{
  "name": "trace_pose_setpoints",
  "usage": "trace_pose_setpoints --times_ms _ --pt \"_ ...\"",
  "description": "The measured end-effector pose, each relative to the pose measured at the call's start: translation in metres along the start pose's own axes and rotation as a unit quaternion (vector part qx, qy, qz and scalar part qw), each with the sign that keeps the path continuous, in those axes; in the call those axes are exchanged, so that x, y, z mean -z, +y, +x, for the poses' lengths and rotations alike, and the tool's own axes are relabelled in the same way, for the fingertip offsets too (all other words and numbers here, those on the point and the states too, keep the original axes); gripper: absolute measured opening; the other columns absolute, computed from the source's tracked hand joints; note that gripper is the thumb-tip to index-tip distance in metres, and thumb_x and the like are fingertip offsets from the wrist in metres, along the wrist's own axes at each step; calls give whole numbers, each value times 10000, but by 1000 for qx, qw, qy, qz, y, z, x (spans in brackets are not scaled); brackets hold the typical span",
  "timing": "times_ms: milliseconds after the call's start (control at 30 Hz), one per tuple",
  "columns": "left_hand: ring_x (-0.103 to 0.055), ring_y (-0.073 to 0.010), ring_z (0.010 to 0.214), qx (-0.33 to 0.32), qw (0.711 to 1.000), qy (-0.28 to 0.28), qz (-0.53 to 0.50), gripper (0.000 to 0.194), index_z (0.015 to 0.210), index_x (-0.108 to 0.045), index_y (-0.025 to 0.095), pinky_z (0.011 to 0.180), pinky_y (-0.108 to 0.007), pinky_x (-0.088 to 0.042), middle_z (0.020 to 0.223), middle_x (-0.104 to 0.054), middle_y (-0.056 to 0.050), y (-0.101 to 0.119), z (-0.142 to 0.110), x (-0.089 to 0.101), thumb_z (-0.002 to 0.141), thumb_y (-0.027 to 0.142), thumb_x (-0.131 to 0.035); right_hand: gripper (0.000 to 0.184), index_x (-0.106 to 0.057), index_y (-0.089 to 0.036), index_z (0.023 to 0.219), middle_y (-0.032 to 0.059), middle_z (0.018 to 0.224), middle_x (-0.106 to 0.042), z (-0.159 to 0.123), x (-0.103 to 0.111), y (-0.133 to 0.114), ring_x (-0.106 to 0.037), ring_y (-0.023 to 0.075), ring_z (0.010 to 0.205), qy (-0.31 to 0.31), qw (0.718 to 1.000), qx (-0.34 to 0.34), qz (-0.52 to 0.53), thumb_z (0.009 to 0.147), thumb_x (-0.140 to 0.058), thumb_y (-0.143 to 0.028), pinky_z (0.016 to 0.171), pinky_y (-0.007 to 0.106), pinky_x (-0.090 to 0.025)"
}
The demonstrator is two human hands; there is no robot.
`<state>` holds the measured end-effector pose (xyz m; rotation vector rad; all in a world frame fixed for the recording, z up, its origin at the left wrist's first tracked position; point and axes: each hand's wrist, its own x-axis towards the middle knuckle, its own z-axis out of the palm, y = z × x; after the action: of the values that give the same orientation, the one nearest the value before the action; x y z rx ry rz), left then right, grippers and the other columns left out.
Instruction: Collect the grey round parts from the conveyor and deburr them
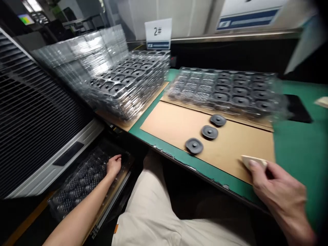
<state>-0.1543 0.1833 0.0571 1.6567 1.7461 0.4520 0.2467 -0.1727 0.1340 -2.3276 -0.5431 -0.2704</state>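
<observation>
Green matting [294, 136] is running across the right of the frame, clear stacked trays [138, 99] are standing upper left, and cardboard [169, 119] is lying mid-frame. At lower left, the left hand [114, 166] is reaching over a tray [84, 179], its fingers bunching; whether they are gripping anything, I cannot tell. Three dark discs [194, 146] are resting centre-frame, apart from both hands; a careless right-hand sweep could be knocking the nearest off the edge. The right hand [279, 188] is pinching a pale piece [249, 161] between thumb and fingers.

On my green worktop [294, 143] lie cardboard sheets [164, 119], three dark discs atop the nearer one.
</observation>
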Motion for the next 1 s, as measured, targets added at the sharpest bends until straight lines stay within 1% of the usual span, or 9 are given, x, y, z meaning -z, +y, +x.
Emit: trace_pose_setpoints --times_ms 167,367,500,567,667,733,800,933,1000 --pt "-724 -224 917 -193 979 -54 -47 354 1171 -715 191 850 -343 -606 1152 -732 -109 58 -55 -8 1019 461 -543 494 -610 -218 718 12 649 -555 -7 3 -10 -479 169 573 -22 999 42 4 943 -523 -649 574 305 -335" --pt "-677 -219 1138 -433 877 -204 -50 326 1287 -696 260 974 -313 -575 1315 -674 -70 167 -120 -31 1025 396 -558 420 -543 -217 747 38 812 -654 -8 7 -11 -510 169 666 -35 999 35 7 994 -492 -553 626 297 -317" --pt "-476 -257 1441 -532 788 -308 22 592 1476 -589 298 1208 -372 -422 1583 -487 -44 230 -126 -62 900 200 -679 389 -542 -218 752 41 804 -653 -9 8 -12 -526 176 690 -33 999 34 11 1002 -499 -514 633 296 -316" --pt "-443 -273 1466 -559 752 -345 55 659 1481 -592 280 1263 -411 -345 1585 -488 -55 249 -121 -75 848 117 -669 372 -545 -220 766 37 813 -658 -9 8 -12 -537 178 707 -35 999 33 9 1011 -499 -497 635 293 -314" --pt "-509 -289 1385 -576 722 -373 89 621 1424 -650 259 1230 -433 -369 1465 -592 -81 265 -114 -87 826 94 -652 354 -545 -224 781 33 839 -670 -10 7 -12 -561 182 742 -38 999 30 5 1024 -500 -477 643 295 -313" --pt "-543 -305 1312 -573 725 -368 100 612 1405 -664 271 1193 -451 -390 1372 -625 -91 268 -115 -90 811 126 -686 346 -542 -225 783 32 848 -675 -10 7 -12 -576 186 758 -39 999 29 3 1027 -500 -467 650 298 -315" --pt "-571 -321 1231 -555 751 -344 101 591 1368 -682 281 1153 -478 -411 1271 -628 -101 266 -119 -89 788 182 -736 340 -546 -229 790 32 857 -680 -10 7 -13 -588 190 762 -39 999 31 5 1029 -496 -465 650 298 -322" --pt "-620 -290 1093 -462 844 -267 50 315 1075 -720 243 1042 -442 -490 1100 -613 -82 251 -127 -84 779 332 -778 349 -565 -239 783 31 827 -675 -7 11 -7 -611 206 738 -35 998 50 14 1028 -492 -475 629 297 -358" --pt "-668 -242 914 -383 891 -243 -4 271 882 -641 211 883 -385 -559 943 -623 -62 239 -129 -81 822 459 -732 363 -588 -247 777 35 808 -672 -6 13 -2 -626 224 711 -25 997 72 15 1026 -495 -495 598 304 -381"
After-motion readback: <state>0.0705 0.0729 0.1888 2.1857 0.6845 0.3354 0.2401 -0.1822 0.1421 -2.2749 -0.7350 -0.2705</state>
